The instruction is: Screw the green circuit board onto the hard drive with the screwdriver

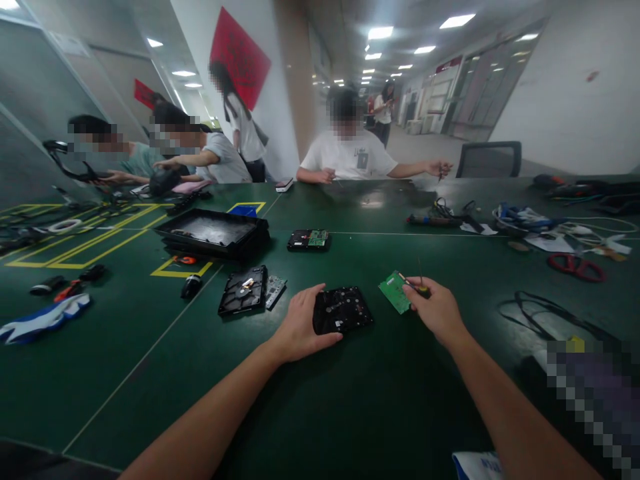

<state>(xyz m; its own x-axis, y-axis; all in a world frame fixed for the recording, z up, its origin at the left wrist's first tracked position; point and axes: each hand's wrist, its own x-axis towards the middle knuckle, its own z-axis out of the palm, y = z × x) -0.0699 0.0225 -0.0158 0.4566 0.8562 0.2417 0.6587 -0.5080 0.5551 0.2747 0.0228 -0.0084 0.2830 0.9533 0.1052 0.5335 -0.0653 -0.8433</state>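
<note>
Red scissors (576,269), poss. gloves (525,218), R of PCB (393,293)

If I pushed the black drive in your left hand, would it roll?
It probably won't roll: the drive is flat, with squarish corners. It seems stiff, showing no bend where the left hand holds it. It may feel heavy for its size, since it looks like a solid block.

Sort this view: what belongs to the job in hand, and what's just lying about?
Likely in the job:
- Black drive, held by the left hand
- Green circuit board, in the right hand
- Thin-shafted tool, in that hand
- Perhaps the left drive and rear drive

Probably just lying about:
- Black tray
- Red-handled scissors
- Blue-and-white cloth at far left
</note>
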